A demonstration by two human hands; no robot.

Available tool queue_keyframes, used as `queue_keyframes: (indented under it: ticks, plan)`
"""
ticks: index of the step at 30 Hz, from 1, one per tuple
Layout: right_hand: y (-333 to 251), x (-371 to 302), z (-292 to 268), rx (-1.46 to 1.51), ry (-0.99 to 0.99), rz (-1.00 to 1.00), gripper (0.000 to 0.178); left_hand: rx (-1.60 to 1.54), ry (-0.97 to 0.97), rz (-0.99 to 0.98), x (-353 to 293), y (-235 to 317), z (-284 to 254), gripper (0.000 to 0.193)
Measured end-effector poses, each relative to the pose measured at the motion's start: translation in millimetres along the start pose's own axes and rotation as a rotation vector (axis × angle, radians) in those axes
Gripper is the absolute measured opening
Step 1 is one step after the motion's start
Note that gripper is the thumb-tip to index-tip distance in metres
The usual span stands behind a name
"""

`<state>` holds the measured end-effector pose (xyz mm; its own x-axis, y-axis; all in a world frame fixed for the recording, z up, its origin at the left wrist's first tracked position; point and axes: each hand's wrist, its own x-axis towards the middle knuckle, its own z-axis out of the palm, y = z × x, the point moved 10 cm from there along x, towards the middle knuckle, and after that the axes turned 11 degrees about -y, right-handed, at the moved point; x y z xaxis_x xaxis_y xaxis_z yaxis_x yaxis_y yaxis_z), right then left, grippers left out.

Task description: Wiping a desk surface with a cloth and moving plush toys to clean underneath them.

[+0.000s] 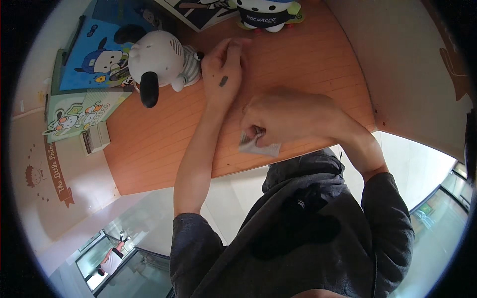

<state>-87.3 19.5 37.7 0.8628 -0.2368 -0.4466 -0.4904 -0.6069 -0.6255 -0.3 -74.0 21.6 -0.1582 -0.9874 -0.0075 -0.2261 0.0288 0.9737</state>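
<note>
My right hand (pixel 288 119) is closed on a small whitish wipe (pixel 266 149) and bears down on the orange wood-grain desktop (pixel 298 59) close to its front edge. The wipe's lower part sticks out beneath the curled fingers. My left hand (pixel 224 74) lies on the desktop farther back, with a dark mark on its back. Its fingers are loosely bent and blurred at the tips, with nothing visible in them. Just left of it is a white dog figure (pixel 159 59) with black ears and a grey striped top, its head tipped toward me.
Behind the figure lean a blue picture folder (pixel 74 64) and a pale green illustrated card (pixel 79 116). A small white block (pixel 95 138) lies below them. Another white figure (pixel 266 15) in a dark top stands at the back. White panels (pixel 392 64) wall in the desktop.
</note>
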Motion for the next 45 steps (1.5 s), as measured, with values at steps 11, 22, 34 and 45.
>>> queue_keyframes:
  ticks: [11, 22, 34, 45]
  plan:
    - [24.6, -15.9, -31.9, -0.003, 0.377, 0.172, 0.012, 0.016, 0.025, 0.053, 2.5, 8.0, -2.9, 0.030]
    - [35.8, -23.7, -41.7, 0.143, 0.371, 0.258, 0.007, -0.062, 0.029, 0.030, 1.8, -0.1, -3.0, 0.031]
    - [53.1, -33.4, -55.2, 0.148, 0.497, 0.305, 0.008, 0.011, 0.030, 0.078, 0.7, 6.5, -4.7, 0.031]
    - [58.1, -38.6, -50.1, 0.266, 0.450, 0.301, 0.009, -0.016, 0.013, 0.062, 1.0, 2.2, -3.9, 0.031]
